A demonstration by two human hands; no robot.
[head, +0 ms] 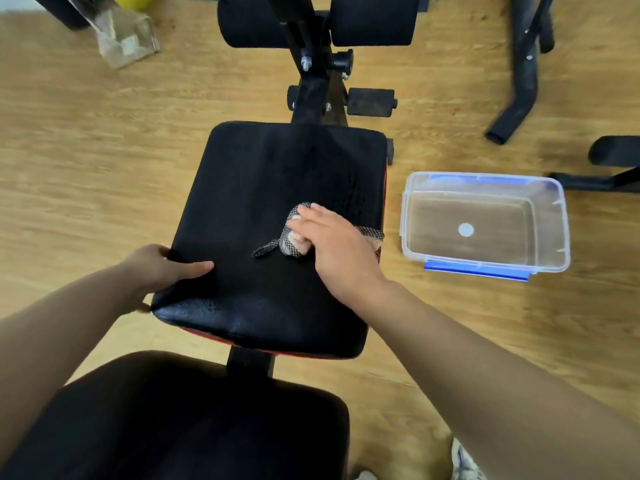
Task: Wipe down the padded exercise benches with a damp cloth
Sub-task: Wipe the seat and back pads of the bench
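A black padded bench seat (263, 174) fills the middle of the head view, with a second black pad (180, 420) below it, nearer to me. My right hand (332, 244) presses a bunched black-and-white checked cloth (291, 242) onto the right half of the seat, fingers curled round the cloth. My left hand (162, 268) grips the seat's left edge, thumb lying on top of the pad. Wet patches show near the seat's front edge.
A clear plastic tub (485, 221) with blue clips holds water on the wooden floor right of the bench. Two black foam rollers (374, 20) and the bench frame lie beyond the seat. Another black frame (519, 74) stands far right; a clear bag (124, 36) lies far left.
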